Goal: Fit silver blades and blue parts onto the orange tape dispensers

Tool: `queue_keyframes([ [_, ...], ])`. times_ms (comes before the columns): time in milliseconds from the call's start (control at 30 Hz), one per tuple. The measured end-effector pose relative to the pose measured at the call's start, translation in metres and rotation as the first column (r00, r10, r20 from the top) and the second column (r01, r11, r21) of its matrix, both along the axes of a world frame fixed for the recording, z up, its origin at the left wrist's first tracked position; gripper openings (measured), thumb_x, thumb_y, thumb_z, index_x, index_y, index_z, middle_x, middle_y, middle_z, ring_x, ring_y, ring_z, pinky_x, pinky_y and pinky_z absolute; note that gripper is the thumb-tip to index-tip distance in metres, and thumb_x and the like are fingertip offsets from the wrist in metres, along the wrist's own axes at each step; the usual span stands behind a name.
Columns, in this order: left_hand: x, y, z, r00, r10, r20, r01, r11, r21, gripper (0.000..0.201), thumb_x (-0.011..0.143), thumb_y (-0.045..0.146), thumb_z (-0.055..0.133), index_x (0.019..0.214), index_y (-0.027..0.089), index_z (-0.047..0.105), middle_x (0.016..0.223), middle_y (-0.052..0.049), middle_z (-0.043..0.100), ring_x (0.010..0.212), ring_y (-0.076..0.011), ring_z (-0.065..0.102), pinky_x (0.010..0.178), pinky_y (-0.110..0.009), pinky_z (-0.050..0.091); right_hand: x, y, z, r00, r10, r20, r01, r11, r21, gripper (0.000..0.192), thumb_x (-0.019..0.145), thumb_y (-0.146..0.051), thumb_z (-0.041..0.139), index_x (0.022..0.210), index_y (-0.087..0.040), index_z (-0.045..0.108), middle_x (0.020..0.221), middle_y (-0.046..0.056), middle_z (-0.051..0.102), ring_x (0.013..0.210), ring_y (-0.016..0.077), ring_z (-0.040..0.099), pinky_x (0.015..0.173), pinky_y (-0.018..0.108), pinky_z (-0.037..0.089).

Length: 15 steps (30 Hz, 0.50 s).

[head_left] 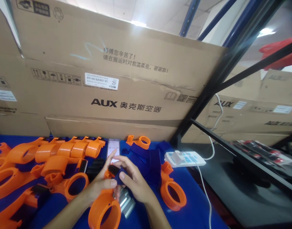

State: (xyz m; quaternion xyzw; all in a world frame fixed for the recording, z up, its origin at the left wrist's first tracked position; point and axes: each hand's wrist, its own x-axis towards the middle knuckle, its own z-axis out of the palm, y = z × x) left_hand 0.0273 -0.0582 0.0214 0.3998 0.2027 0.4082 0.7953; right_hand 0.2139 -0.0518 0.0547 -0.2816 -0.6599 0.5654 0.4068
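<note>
Two-handed grip on an orange ring-ended holder (95, 211). The left hand (99, 185) pinched the holder's neck; the right hand (135, 181) pinched a navy-blue end piece (119, 176) between thumb and curled fingers, apparently so that one steadied while the other pressed. The ring hung nearest the wearer, presumably leaving the upper end free to the fingertips. Metal bars (127, 203) lay beneath the hands. A phone (110, 147) lay just beyond them, screen upward, probably for reading. Similar orange holders (44, 152) were grouped leftward, likely for working room.
</note>
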Motion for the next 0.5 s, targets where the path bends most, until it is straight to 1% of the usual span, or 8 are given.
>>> queue_keyframes([
  [33,0.000,0.001,-0.001,1.000,-0.009,-0.010,0.009,1.000,-0.011,0.086,0.081,0.034,0.079,0.158,0.027,0.041,0.075,-0.007,0.074,0.064,-0.0240,0.072,0.061,-0.033,0.056,-0.001,0.000,0.000,1.000,-0.001,-0.011,0.001,1.000,-0.010,0.048,0.099,-0.051,0.061,0.142,-0.034,0.048,0.122,0.007,0.060,0.075,0.0174,0.063,0.058,0.028,0.049],
  [100,0.001,0.003,-0.002,0.999,0.008,-0.036,-0.009,1.000,-0.018,0.084,0.081,0.036,0.079,0.156,0.031,0.042,0.092,-0.010,0.077,0.075,-0.0280,0.076,0.065,-0.036,0.059,-0.002,0.001,-0.002,0.997,-0.077,-0.028,0.078,0.997,0.027,0.043,0.095,-0.051,0.068,0.131,-0.030,0.056,0.115,0.006,0.062,0.081,0.0188,0.063,0.066,0.030,0.051],
  [167,0.003,0.005,-0.002,0.994,0.087,-0.070,-0.085,0.996,0.036,0.075,0.083,0.037,0.079,0.151,0.033,0.049,0.116,-0.012,0.075,0.094,-0.0309,0.076,0.076,-0.039,0.061,-0.002,0.004,-0.005,0.979,-0.196,-0.057,0.201,0.976,0.083,0.042,0.089,-0.049,0.075,0.121,-0.028,0.059,0.105,0.004,0.063,0.088,0.0206,0.061,0.077,0.032,0.051],
  [233,0.007,0.008,-0.001,0.974,0.205,-0.094,-0.191,0.971,0.141,0.062,0.085,0.034,0.080,0.143,0.031,0.059,0.131,-0.012,0.071,0.113,-0.0324,0.071,0.092,-0.041,0.059,-0.002,0.007,-0.008,0.950,-0.297,-0.099,0.306,0.947,0.100,0.041,0.087,-0.046,0.079,0.117,-0.027,0.058,0.098,0.002,0.062,0.089,0.0204,0.059,0.082,0.033,0.049],
  [267,0.009,0.009,0.000,0.962,0.253,-0.101,-0.231,0.954,0.192,0.057,0.085,0.033,0.080,0.139,0.029,0.063,0.133,-0.011,0.071,0.120,-0.0327,0.068,0.098,-0.041,0.056,-0.002,0.008,-0.009,0.937,-0.330,-0.117,0.341,0.935,0.095,0.040,0.087,-0.044,0.079,0.115,-0.027,0.056,0.095,0.001,0.062,0.087,0.0198,0.059,0.082,0.033,0.048],
  [333,0.012,0.011,0.002,0.948,0.297,-0.115,-0.261,0.931,0.255,0.049,0.087,0.032,0.079,0.134,0.025,0.068,0.130,-0.012,0.073,0.126,-0.0333,0.064,0.103,-0.040,0.054,-0.002,0.009,-0.010,0.924,-0.356,-0.137,0.369,0.926,0.082,0.039,0.087,-0.041,0.080,0.113,-0.027,0.054,0.092,0.000,0.061,0.084,0.0185,0.057,0.080,0.032,0.047],
  [500,0.013,0.013,0.005,0.929,0.332,-0.166,-0.276,0.916,0.292,0.047,0.087,0.034,0.079,0.131,0.022,0.071,0.124,-0.013,0.077,0.124,-0.0337,0.067,0.101,-0.041,0.055,-0.006,0.007,-0.008,0.918,-0.366,-0.150,0.380,0.922,0.076,0.037,0.085,-0.040,0.081,0.103,-0.026,0.052,0.088,-0.002,0.056,0.080,0.0162,0.054,0.075,0.028,0.046],
])
